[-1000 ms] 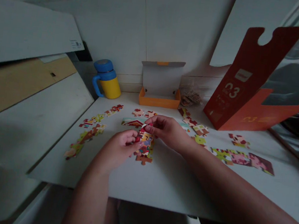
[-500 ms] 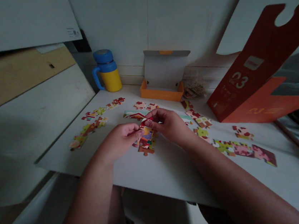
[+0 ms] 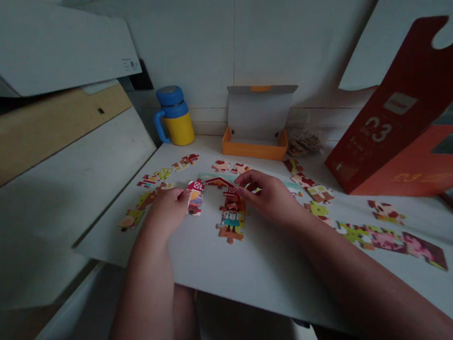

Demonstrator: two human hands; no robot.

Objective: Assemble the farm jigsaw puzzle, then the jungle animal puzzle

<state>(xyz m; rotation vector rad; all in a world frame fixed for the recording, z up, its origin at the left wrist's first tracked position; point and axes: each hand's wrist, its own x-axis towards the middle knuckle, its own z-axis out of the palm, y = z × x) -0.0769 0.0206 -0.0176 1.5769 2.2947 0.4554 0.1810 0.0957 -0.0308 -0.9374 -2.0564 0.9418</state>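
Observation:
My left hand (image 3: pixel 169 204) is closed on joined puzzle pieces (image 3: pixel 195 202) showing a red barn corner and a yellow-purple picture, pinched at their left edge. To the right, my right hand (image 3: pixel 264 193) has thumb and index finger closed on a small red puzzle piece (image 3: pixel 231 190) with a white X. That piece sits just under the red roof of the assembled puzzle strip (image 3: pixel 219 182) and just above the joined pieces with a farmer figure (image 3: pixel 231 219). The hand covers part of the strip; whether the red piece is locked in, I cannot tell.
Loose puzzle pieces lie left (image 3: pixel 133 216) and right (image 3: pixel 352 233). Behind them stand a blue-yellow mug (image 3: pixel 180 126), an open orange box (image 3: pixel 253 150) and a plastic bag of pieces (image 3: pixel 305 143). A large red box (image 3: pixel 371 137) stands at the right.
My hands have moved apart. My left hand has carried its joined pieces left, uncovering the farmer pieces. My right hand's red piece is now at the roof strip. The view has shifted slightly.

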